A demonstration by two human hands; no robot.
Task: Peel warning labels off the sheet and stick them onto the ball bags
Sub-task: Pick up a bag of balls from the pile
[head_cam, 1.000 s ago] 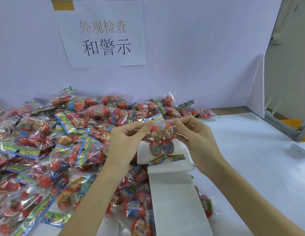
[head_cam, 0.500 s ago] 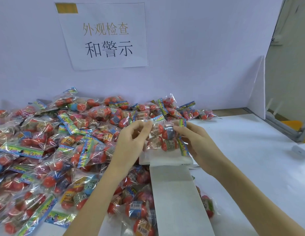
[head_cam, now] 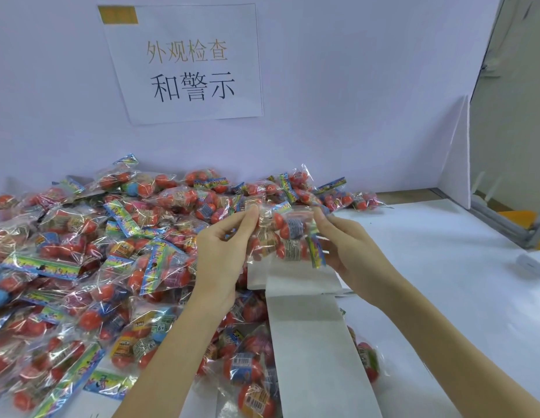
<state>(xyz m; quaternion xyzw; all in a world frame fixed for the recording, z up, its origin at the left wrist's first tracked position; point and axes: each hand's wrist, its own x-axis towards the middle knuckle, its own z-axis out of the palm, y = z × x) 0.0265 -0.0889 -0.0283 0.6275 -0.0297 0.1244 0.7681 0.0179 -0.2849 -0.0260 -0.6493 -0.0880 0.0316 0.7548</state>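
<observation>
**Now holding one ball bag flat for its label**

Currently both hands are clamped on a single clear crinkly plastic bag of red balls (head_cam: 285, 236), held up in the middle of the frame above the long white strip of label backing paper (head_cam: 311, 342). The left hand (head_cam: 223, 254) pinches the bag's upper left edge between thumb and forefinger; the right hand (head_cam: 350, 254) grips its right side, where the bag's multicoloured card header (head_cam: 315, 251) sits. The two hands are apart, with the bag stretched between them.

The bag's long axis appears to run roughly left to right between the hands, with its header end pointing toward the right of the frame and the header itself standing nearly vertical. The balls inside show printed bands facing the camera.

To do this step well, I judge the film should be kept taut and one flat patch chosen between the balls, since crinkled plastic will likely trap creases under a sticker. Whether a label is already on this bag cannot be told.

Across the left half of the frame a large heap of similar ball bags (head_cam: 81, 267) covers the white worktop (head_cam: 443, 267). A white paper sign with Chinese characters (head_cam: 187, 61) hangs on the wall at upper centre.
</observation>
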